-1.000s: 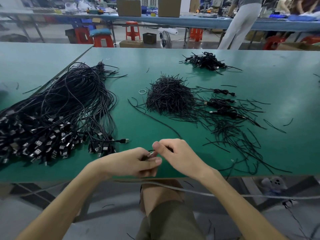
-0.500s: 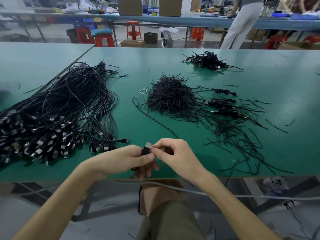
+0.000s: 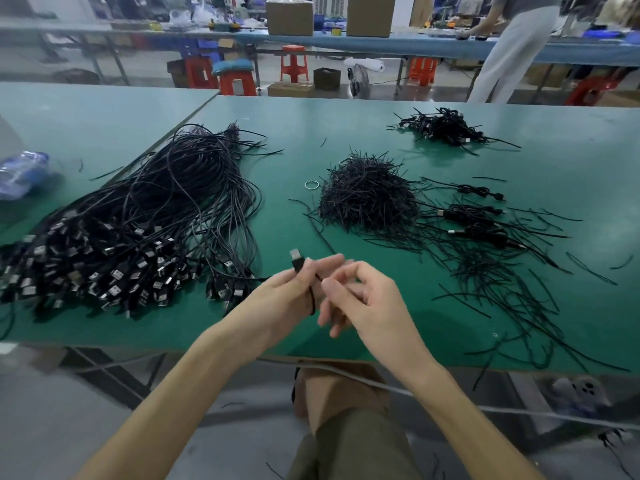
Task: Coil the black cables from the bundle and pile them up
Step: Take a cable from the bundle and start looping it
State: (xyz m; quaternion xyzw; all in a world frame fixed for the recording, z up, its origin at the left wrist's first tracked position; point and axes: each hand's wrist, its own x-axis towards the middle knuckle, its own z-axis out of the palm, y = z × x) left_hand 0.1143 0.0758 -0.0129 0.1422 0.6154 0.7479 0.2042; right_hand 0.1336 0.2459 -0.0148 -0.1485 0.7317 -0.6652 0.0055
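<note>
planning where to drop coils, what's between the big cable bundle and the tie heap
Head view: mostly bare table between bundle and heap, save a small pale ring and stray strands by the heap.

bundle (image 3: 138,220) left, coiled pile (image 3: 443,128) far right (one cable (image 3: 298,264) upright)

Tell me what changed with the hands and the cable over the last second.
Both hands moved slightly forward. The USB plug, earlier hidden between the fingertips, now sticks up above the left hand, which holds the cable looped by its fingers; the right hand seems to pinch it alongside. The bundle, tie heap and coiled pile stayed put.
</note>
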